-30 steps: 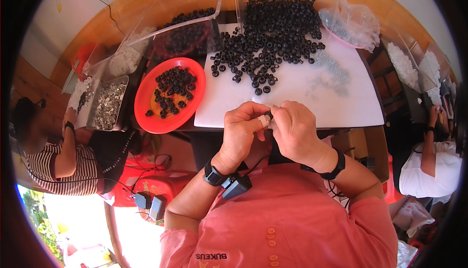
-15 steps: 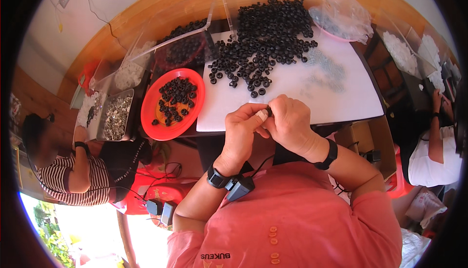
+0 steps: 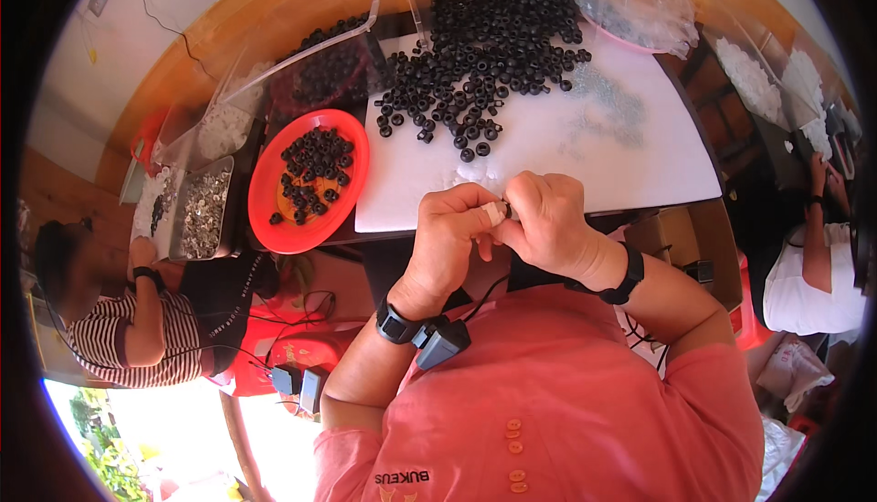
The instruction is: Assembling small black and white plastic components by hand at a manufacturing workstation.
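Observation:
At the near edge of the white sheet, my two hands meet in front of my chest. Thumb and fingers of my left hand pinch a small black part, mostly covered by the fingers. My right hand is closed on the same part from the other side. A pale wrap circles my left thumb tip. Beyond the hands, a heap of small black ring-shaped parts spreads over the white sheet. Left of it, a red oval plate bears more of these black parts.
Tiny clear pieces lie scattered on the sheet's right side. A pink bowl with a plastic bag stands behind them. Clear bins and a metal tray are at left. One person sits left, another right.
The sheet, plate and heap appear slightly higher and further left in the picture. My hands stay together on the small black part, with the fingers shifted slightly.

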Tool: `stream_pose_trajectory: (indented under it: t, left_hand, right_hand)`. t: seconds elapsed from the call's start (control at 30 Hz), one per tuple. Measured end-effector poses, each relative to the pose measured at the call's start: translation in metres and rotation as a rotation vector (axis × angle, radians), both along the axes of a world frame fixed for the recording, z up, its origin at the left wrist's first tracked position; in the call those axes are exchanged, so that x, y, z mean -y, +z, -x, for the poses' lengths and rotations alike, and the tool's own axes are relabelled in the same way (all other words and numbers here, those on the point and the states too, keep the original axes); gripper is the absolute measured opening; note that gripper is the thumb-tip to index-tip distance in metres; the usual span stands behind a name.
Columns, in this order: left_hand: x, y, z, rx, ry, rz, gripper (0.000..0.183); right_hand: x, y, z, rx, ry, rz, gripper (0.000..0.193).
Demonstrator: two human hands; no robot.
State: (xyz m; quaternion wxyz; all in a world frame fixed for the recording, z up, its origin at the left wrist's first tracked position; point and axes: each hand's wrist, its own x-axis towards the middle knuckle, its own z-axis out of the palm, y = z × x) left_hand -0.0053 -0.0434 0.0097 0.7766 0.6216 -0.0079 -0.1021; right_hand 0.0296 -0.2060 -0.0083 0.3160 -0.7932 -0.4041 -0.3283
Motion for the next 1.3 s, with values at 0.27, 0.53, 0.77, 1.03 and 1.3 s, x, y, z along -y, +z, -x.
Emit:
stream_pose_trajectory:
  t: [0.27,0.53,0.77,1.03,1.3]
  left_hand:
    - [-0.011,0.008,0.018,0.245,0.061,-0.503,0.007]
    - [-0.015,-0.014,0.010,0.860,0.079,-0.826,0.020]
    - [-0.023,-0.007,-0.001,0.852,-0.015,-0.796,0.031]
    - [-0.018,-0.016,-0.012,0.794,0.004,-0.771,0.028]
    - [-0.007,-0.022,-0.014,0.676,0.147,-0.758,0.020]
  right_hand:
    - [-0.006,0.006,0.011,-0.231,0.008,0.094,0.036]
    - [-0.020,0.037,-0.010,-0.454,-0.047,0.594,0.017]
    - [-0.014,0.044,-0.020,-0.653,-0.071,0.477,0.020]
    - [0.000,0.044,-0.038,-1.277,0.087,0.164,0.018]
    - [0.009,0.039,-0.032,-1.247,0.116,0.053,0.008]
